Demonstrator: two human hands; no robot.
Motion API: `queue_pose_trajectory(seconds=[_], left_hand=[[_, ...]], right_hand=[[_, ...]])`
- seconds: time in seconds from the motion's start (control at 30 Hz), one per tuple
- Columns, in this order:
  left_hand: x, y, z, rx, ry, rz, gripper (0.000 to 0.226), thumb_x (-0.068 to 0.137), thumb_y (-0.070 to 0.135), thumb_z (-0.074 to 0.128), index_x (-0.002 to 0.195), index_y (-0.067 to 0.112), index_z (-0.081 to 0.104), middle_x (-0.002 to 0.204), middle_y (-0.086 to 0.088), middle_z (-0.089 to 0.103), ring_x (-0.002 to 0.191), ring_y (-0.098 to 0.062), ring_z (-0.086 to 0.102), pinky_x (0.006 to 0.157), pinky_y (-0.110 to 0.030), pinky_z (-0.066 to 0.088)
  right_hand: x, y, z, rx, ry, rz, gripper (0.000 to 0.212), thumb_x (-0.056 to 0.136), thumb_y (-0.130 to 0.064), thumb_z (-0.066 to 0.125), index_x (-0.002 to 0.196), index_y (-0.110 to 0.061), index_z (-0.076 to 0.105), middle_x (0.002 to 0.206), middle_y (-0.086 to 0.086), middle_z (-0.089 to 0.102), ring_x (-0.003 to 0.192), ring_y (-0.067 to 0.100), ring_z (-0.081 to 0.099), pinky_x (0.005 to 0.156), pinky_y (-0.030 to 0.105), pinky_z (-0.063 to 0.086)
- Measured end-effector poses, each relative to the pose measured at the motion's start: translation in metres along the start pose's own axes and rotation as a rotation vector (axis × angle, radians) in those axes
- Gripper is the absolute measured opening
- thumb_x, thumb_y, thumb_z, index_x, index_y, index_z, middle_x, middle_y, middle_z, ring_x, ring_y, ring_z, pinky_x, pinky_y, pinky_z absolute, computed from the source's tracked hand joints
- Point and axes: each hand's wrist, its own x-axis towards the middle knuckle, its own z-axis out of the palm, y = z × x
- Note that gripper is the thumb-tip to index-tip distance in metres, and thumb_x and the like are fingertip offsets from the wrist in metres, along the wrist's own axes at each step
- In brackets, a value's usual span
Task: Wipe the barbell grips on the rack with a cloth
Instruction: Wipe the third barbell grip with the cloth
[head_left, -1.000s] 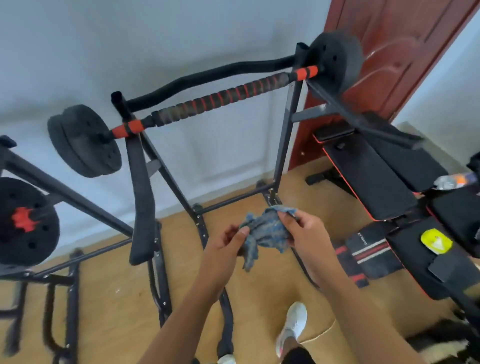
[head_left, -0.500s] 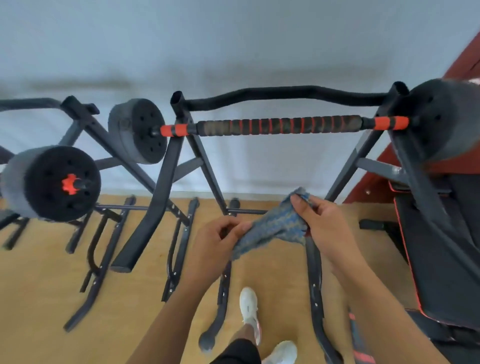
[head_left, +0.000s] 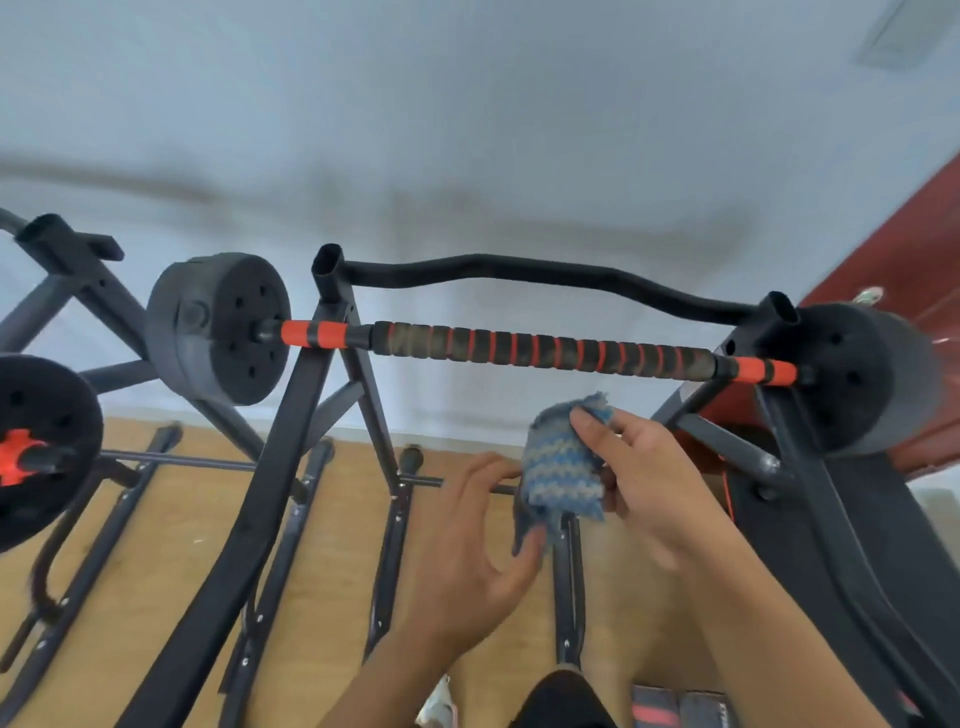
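A barbell with a black and red ribbed grip (head_left: 540, 351) lies across a black rack (head_left: 306, 415), a black weight plate on each end. Below the grip's right half, my right hand (head_left: 644, 478) pinches a blue and white knitted cloth (head_left: 563, 473) between thumb and fingers. My left hand (head_left: 478, 545) is just left of the cloth, its fingertips touching the cloth's lower edge. Both hands and the cloth are below the bar and apart from it.
A curved black bar (head_left: 519, 270) joins the rack's uprights behind the barbell. A second rack with a black plate and red collar (head_left: 31, 452) stands at the left. A black bench (head_left: 852, 561) and a red-brown door (head_left: 904, 260) are at the right. My shoe (head_left: 439, 701) is on the wooden floor.
The view has closed in on the rack and tilted up. My right hand has lifted the cloth nearer the bar, bunched shorter. My left hand has loosened its hold and opened.
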Motion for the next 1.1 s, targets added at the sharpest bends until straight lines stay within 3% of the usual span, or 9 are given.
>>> queue_pose_trajectory(seconds=[0.1, 0.23, 0.3, 0.4, 0.53, 0.77, 0.83, 0.93, 1.1], left_hand=[[0.016, 0.009, 0.015, -0.193, -0.041, -0.145, 0.058, 0.090, 0.030, 0.079, 0.139, 0.022, 0.049, 0.132, 0.014, 0.057, 0.123, -0.018, 0.058, 0.097, -0.019, 0.048], [0.040, 0.004, 0.020, -0.191, 0.058, -0.313, 0.034, 0.100, 0.007, 0.065, 0.125, 0.029, 0.060, 0.112, 0.019, 0.069, 0.106, -0.010, 0.067, 0.081, -0.015, 0.051], [0.052, 0.003, 0.019, -0.281, 0.036, -0.407, 0.032, 0.103, -0.002, 0.055, 0.121, 0.022, 0.066, 0.105, 0.007, 0.073, 0.100, -0.015, 0.070, 0.082, -0.027, 0.057], [0.061, 0.011, 0.011, -0.484, 0.003, -0.614, 0.029, 0.102, -0.004, 0.052, 0.113, 0.012, 0.075, 0.103, -0.013, 0.075, 0.100, -0.025, 0.070, 0.084, -0.034, 0.059], [0.067, 0.020, 0.004, -0.653, -0.008, -0.803, 0.025, 0.104, 0.017, 0.057, 0.105, 0.015, 0.081, 0.114, -0.016, 0.076, 0.115, -0.035, 0.068, 0.106, -0.052, 0.049], [0.078, 0.022, -0.018, -0.547, -0.132, -0.678, 0.050, 0.090, 0.047, 0.060, 0.117, 0.007, 0.074, 0.125, -0.022, 0.067, 0.118, -0.033, 0.063, 0.112, -0.049, 0.043], [0.083, 0.024, -0.021, -0.570, -0.115, -0.627, 0.041, 0.089, 0.035, 0.057, 0.108, 0.005, 0.076, 0.111, -0.018, 0.070, 0.100, -0.019, 0.063, 0.094, -0.031, 0.049], [0.086, 0.021, -0.022, -0.710, -0.033, -0.634, 0.037, 0.081, 0.024, 0.056, 0.095, -0.006, 0.072, 0.087, -0.017, 0.065, 0.081, -0.019, 0.058, 0.071, -0.024, 0.049], [0.085, 0.015, -0.023, -0.813, 0.032, -0.687, 0.055, 0.083, 0.026, 0.056, 0.117, -0.017, 0.064, 0.111, -0.041, 0.061, 0.099, -0.035, 0.060, 0.085, -0.040, 0.051]], right_hand=[[0.013, -0.008, 0.001, 0.087, -0.036, 0.051, 0.028, 0.103, -0.027, 0.056, 0.125, -0.011, 0.060, 0.111, 0.013, 0.075, 0.098, 0.033, 0.074, 0.088, 0.050, 0.058], [0.031, -0.024, -0.009, 0.168, -0.129, 0.091, 0.026, 0.104, -0.015, 0.054, 0.130, -0.013, 0.053, 0.112, 0.020, 0.073, 0.095, 0.038, 0.074, 0.079, 0.044, 0.063], [0.039, -0.037, -0.017, 0.225, -0.179, 0.109, 0.027, 0.103, -0.012, 0.054, 0.130, -0.013, 0.057, 0.114, 0.024, 0.072, 0.091, 0.037, 0.075, 0.072, 0.037, 0.064], [0.046, -0.057, -0.030, 0.259, -0.262, 0.038, 0.040, 0.094, -0.017, 0.061, 0.134, -0.019, 0.058, 0.121, 0.019, 0.071, 0.103, 0.038, 0.072, 0.085, 0.041, 0.062], [0.052, -0.071, -0.043, -0.077, -0.178, -0.252, 0.038, 0.094, -0.026, 0.067, 0.131, -0.034, 0.059, 0.116, -0.003, 0.075, 0.107, 0.019, 0.072, 0.093, 0.040, 0.056], [0.069, -0.045, -0.034, -0.314, -0.297, -0.262, 0.013, 0.095, -0.034, 0.066, 0.105, -0.031, 0.074, 0.105, -0.013, 0.074, 0.100, 0.005, 0.068, 0.090, 0.032, 0.056], [0.075, -0.038, -0.029, -0.318, -0.360, -0.208, 0.022, 0.093, -0.046, 0.063, 0.110, -0.035, 0.072, 0.109, -0.016, 0.072, 0.104, 0.004, 0.068, 0.091, 0.032, 0.057], [0.086, -0.028, -0.029, -0.317, -0.436, -0.031, 0.034, 0.086, -0.067, 0.059, 0.116, -0.052, 0.063, 0.118, -0.021, 0.068, 0.111, 0.006, 0.067, 0.099, 0.037, 0.055], [0.098, -0.015, -0.036, -0.003, -0.609, 0.198, 0.043, 0.091, -0.037, 0.071, 0.132, -0.028, 0.060, 0.119, 0.010, 0.072, 0.109, 0.032, 0.070, 0.100, 0.052, 0.054]])
